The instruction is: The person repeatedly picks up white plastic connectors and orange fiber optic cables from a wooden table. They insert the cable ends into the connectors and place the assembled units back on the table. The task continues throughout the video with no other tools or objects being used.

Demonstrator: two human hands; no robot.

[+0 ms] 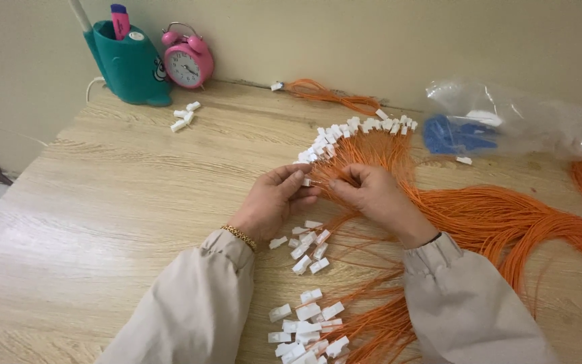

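Observation:
My left hand (pixel 274 197) and my right hand (pixel 372 192) meet over the middle of a wooden table (pixel 102 202). Between their fingertips they pinch a small white plastic connector (pixel 306 182) on the end of a thin orange cable. A thick bundle of orange cables (pixel 506 219) runs off to the right under my right hand. A fanned row of cable ends with white connectors (pixel 345 131) lies just beyond my hands. More connector-tipped cable ends (pixel 308 327) lie between my beige sleeves, near the table's front.
At the back left stand a teal pen holder (pixel 129 67) and a pink alarm clock (pixel 188 62) against the wall. A few loose white connectors (pixel 184 116) lie nearby. A clear plastic bag with blue parts (pixel 500 125) sits at the back right.

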